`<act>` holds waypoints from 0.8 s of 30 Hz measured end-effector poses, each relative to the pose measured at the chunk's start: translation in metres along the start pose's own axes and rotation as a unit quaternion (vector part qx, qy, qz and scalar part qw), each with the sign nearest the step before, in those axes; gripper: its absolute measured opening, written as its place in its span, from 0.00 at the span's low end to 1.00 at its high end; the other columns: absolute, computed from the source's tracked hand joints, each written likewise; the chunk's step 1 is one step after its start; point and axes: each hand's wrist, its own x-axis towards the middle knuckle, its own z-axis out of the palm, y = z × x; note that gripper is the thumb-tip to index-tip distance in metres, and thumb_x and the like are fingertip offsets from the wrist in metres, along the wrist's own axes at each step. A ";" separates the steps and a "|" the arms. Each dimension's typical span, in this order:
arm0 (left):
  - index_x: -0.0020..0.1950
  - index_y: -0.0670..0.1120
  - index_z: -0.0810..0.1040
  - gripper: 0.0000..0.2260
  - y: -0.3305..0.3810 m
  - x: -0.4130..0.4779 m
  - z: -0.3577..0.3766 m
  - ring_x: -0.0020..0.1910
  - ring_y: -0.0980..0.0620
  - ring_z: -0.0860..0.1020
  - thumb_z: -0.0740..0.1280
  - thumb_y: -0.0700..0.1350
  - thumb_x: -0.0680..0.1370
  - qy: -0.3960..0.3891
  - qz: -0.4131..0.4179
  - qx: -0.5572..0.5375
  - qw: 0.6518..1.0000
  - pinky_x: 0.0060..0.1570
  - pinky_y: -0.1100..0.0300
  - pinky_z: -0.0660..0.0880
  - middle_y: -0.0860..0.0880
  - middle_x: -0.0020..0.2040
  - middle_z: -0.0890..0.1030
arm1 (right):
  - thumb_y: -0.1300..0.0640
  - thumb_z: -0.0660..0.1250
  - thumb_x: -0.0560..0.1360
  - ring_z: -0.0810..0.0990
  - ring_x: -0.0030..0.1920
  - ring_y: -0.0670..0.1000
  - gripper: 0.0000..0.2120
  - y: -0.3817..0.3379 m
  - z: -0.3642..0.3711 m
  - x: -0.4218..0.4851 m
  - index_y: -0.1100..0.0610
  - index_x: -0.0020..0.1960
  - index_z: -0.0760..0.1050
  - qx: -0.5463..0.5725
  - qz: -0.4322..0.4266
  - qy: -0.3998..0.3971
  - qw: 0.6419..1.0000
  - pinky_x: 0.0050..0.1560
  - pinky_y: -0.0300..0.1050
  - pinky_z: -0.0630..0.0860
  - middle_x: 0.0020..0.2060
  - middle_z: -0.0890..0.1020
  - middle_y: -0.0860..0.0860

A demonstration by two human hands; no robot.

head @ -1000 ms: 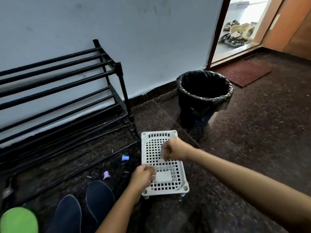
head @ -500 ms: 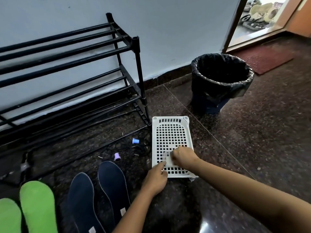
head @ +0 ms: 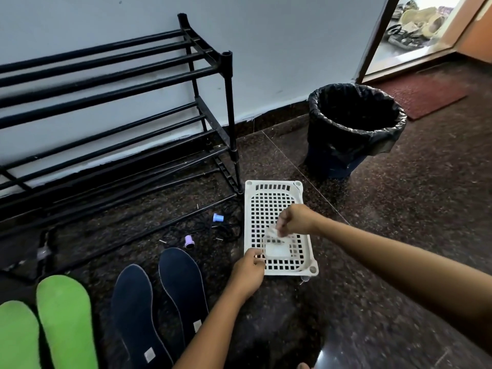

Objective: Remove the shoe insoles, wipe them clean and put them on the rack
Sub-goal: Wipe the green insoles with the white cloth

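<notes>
**Pulling a sheet from the basket; insoles on floor, none on rack**

My right hand (head: pixel 295 219) is at frame centre, over the white basket (head: pixel 274 182). Fingers are bunched and pinch a pale sheet (head: pixel 272 232), thin and see-through. It is blurred, so I can't say where its edges end. Fingertips are hidden under my knuckles.

My left hand (head: pixel 249 270) is below and left of that. Its fingers are curled on the basket's near left rim and grip it. I can't tell if anything small is in the palm.

Under the sheet a white block (head: pixel 277 250) lies on the basket's perforated bottom. It is hazy, and no label is readable.

Lower centre: two dark blue insoles (head: pixel 181 288) lie flat on the dark floor, side by side, toes away from me. My left forearm covers the heel of the right one, and the heels run out of the bottom of the frame.

Lower left: two green insoles (head: pixel 66 320), also flat. Both are cut off by the bottom edge, the leftmost by the left edge too.

The black rack (head: pixel 229 102) fills the left half against the wall, its left end out of frame.

On the floor between rack and basket are a small blue cap (head: pixel 217 217), a purple cap (head: pixel 189 241) and a dark tangle, hard to make out.

Right of centre stands a bin (head: pixel 335 153) with a black liner, its inside too dark to see. Upper right are a red mat (head: pixel 426 94) and a doorway with blurry footwear (head: pixel 415 20) beyond.
</notes>
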 end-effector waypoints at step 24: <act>0.53 0.47 0.75 0.08 -0.050 -0.096 -0.111 0.43 0.54 0.77 0.56 0.42 0.83 0.112 -0.070 -0.236 0.963 0.43 0.61 0.74 0.49 0.50 0.79 | 0.73 0.52 0.77 0.82 0.44 0.55 0.15 -0.112 0.020 -0.023 0.61 0.55 0.72 0.358 0.044 -0.148 0.921 0.47 0.52 0.81 0.45 0.79 0.59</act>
